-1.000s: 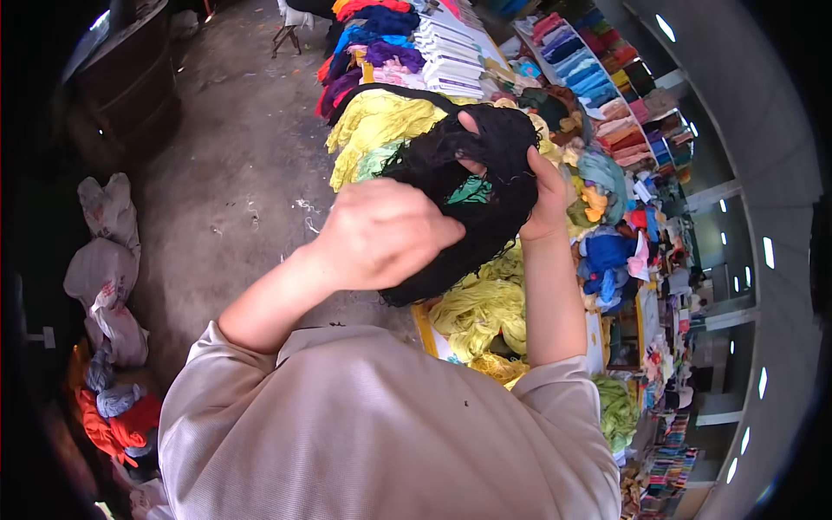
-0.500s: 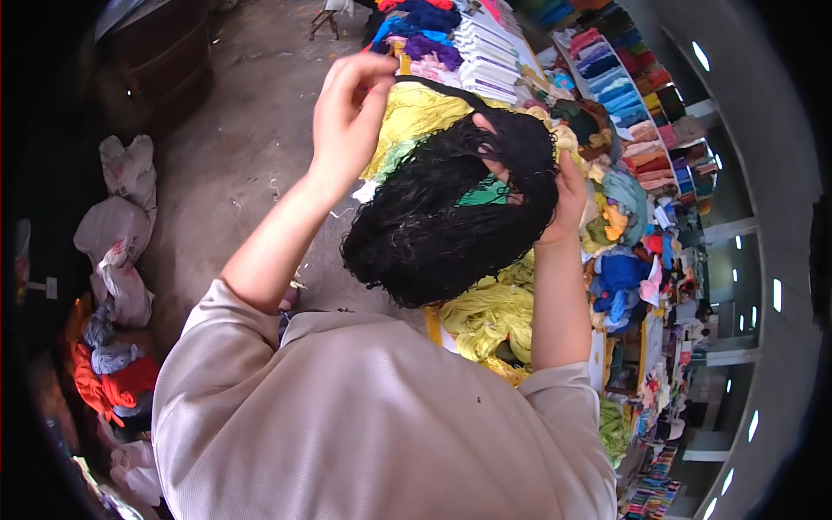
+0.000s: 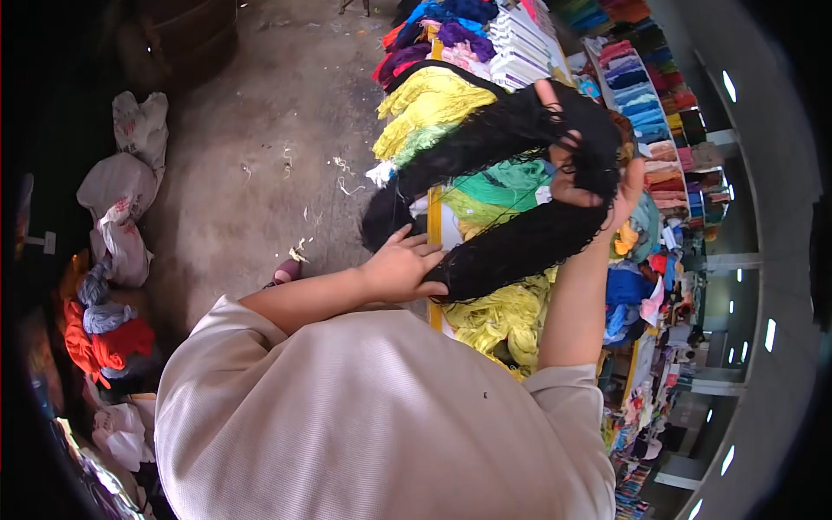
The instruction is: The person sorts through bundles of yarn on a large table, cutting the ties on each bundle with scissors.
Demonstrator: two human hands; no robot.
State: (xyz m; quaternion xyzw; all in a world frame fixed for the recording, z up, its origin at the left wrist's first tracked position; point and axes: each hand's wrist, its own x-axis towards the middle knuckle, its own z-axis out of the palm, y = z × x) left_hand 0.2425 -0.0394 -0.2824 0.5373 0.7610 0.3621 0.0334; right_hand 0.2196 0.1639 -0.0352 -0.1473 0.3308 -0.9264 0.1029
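A loose skein of black yarn (image 3: 520, 260) is stretched out as a long loop above the yarn-covered table. My right hand (image 3: 626, 195) grips its far right end, with fingers passing through the loop and the strands draped over them. At the near left end my left hand (image 3: 400, 267) rests against the yarn, its fingers spread apart. Green yarn (image 3: 507, 186) shows through the middle of the loop. Yellow yarn (image 3: 433, 104) lies beyond it, and yellow-green yarn (image 3: 498, 325) sits below.
The table edge (image 3: 435, 217) runs beside me. Blue and purple yarn (image 3: 459, 35) and white stacked bundles (image 3: 520, 56) lie farther along. Shelves of coloured yarn (image 3: 654, 113) stand at the right. White sacks (image 3: 121, 191) and red yarn (image 3: 121, 347) are on the floor at left.
My left hand has come down from above the skein to its near end. My right hand has shifted right, and the bunched black yarn is now drawn out into an open loop.
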